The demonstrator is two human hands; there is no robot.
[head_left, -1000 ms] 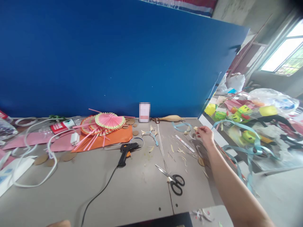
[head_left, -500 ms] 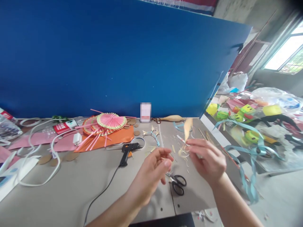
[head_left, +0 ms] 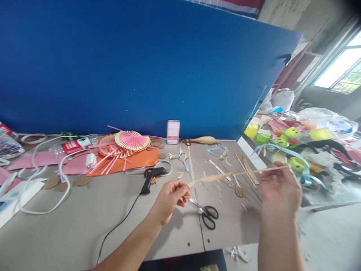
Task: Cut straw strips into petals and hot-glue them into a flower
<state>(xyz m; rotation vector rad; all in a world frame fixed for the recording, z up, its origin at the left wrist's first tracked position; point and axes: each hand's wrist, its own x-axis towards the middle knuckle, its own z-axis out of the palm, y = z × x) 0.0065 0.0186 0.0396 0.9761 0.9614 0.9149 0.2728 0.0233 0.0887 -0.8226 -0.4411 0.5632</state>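
pale strip straight btwn l hand & r hand, each grip holding it

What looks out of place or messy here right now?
Loose pale scraps litter the tabletop beyond the scissors, near the pale strip spanning the left hand and right hand. More scraps lie past the table's near edge, lower right, perhaps fallen. No liquid spill shows.
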